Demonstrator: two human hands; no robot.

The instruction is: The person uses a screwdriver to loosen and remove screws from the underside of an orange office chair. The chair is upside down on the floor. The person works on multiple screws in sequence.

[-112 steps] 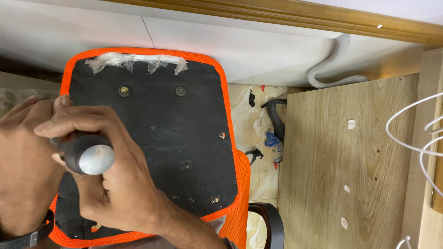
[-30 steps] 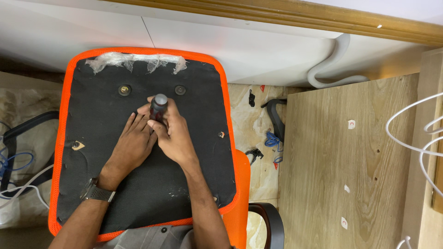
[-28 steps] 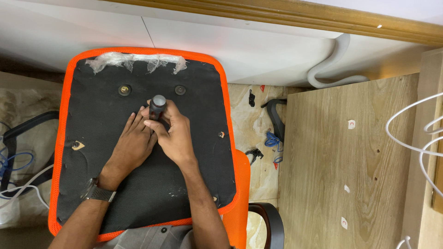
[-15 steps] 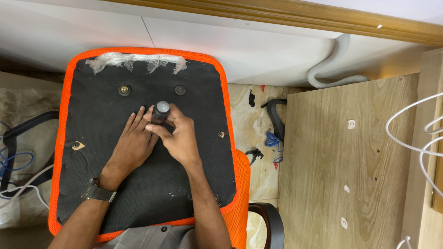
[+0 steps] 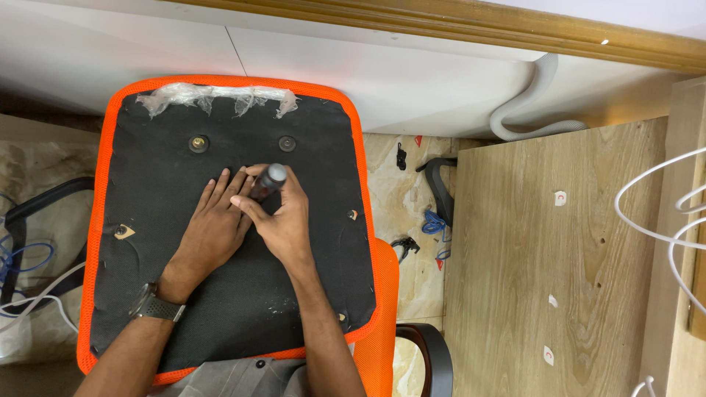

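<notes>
The screwdriver handle (image 5: 270,179) has been tilted rightward since the earlier frame, gripped in the right hand (image 5: 279,217), while the left hand (image 5: 213,224) is laid flat, fingers spread, on the black underside of the orange-edged chair seat (image 5: 309,242). Right of the seat, marbled floor (image 5: 412,220) and a pale wood panel (image 5: 551,257) bearing small white stickers (image 5: 560,198) are seen.

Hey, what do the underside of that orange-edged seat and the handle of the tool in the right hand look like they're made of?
The seat underside looks like matte black non-woven fabric, dusty and fuzzy, bordered by bright orange mesh. The tool handle in the right hand seems dark plastic or rubber with a dull grey, possibly metal, end cap; too small to be sure.
</notes>
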